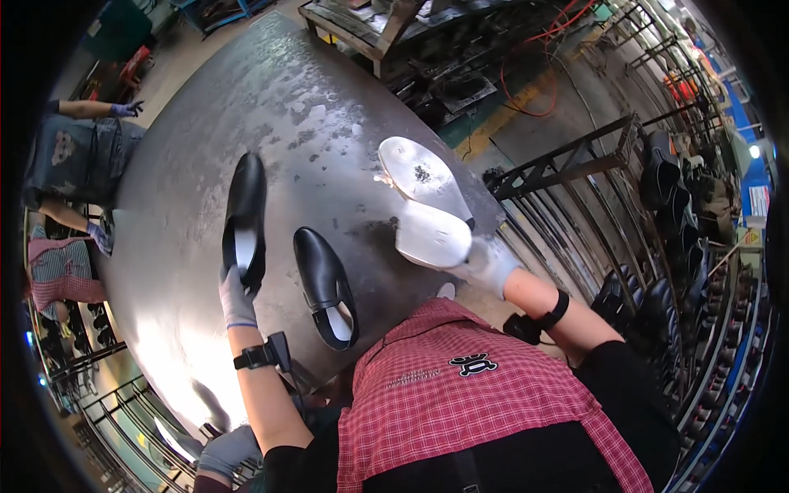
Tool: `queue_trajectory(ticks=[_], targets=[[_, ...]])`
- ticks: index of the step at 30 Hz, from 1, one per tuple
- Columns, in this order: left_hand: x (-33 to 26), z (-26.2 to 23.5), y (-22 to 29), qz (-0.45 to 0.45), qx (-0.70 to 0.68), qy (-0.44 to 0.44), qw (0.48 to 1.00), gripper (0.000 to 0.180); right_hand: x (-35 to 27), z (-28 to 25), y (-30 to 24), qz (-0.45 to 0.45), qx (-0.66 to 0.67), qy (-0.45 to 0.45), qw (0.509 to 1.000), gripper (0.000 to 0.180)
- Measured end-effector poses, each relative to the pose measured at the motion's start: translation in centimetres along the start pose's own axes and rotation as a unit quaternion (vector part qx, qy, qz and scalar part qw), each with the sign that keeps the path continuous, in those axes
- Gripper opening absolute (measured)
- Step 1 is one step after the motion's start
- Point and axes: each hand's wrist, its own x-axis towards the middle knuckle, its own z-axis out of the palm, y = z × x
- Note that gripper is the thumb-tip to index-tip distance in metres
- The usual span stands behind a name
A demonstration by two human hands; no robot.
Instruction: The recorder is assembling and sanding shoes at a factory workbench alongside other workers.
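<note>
My left hand (238,300), in a light glove, is closed around the heel end of a black slip-on shoe (246,189), whose toe points away from me. A second black shoe (319,267) lies upright on the metal table (304,189) between my hands, touched by neither. On the right, my gloved right hand (491,264) grips the heel end of a shoe (431,234) turned with its pale, shiny sole up. A dark mark shows on the front of that sole. The fingers of my right hand are partly hidden by the shoe.
Beyond the table's left edge stands a person with gloved hands (100,237). Another grey-gloved hand (226,452) is at the lower left. Metal racks (567,168) with dark shoes line the right side. A workbench (370,29) and a red hose (505,86) are at the far side.
</note>
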Motion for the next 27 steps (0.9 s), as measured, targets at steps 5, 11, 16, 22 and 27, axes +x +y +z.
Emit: queue_trajectory(ticks=[5,11,16,22,27], targets=[[-5.6,11.6,6.4,0.090,-0.078,-0.104,0.987,0.073,4.3,-4.5,-6.8,-0.023,-0.110,0.028,0.993,0.045],[-11.8,18.7,9.9,0.332,0.242,0.043,0.911,0.077,10.4,-7.1,-11.8,-0.019,-0.287,-0.020,0.958,0.038],[-13.7,22.7,11.7,0.554,0.401,0.035,0.729,0.056,14.8,-7.2,-13.8,-0.045,-0.414,-0.101,0.904,0.035],[-4.8,30.8,16.4,0.579,0.388,-0.188,0.692,0.040,23.3,-8.3,-9.1,-0.004,-0.372,-0.101,0.923,0.024],[-5.1,38.2,12.8,0.089,0.252,-0.464,0.844,0.034,18.9,-8.1,-3.6,0.013,-0.291,-0.060,0.955,0.025]])
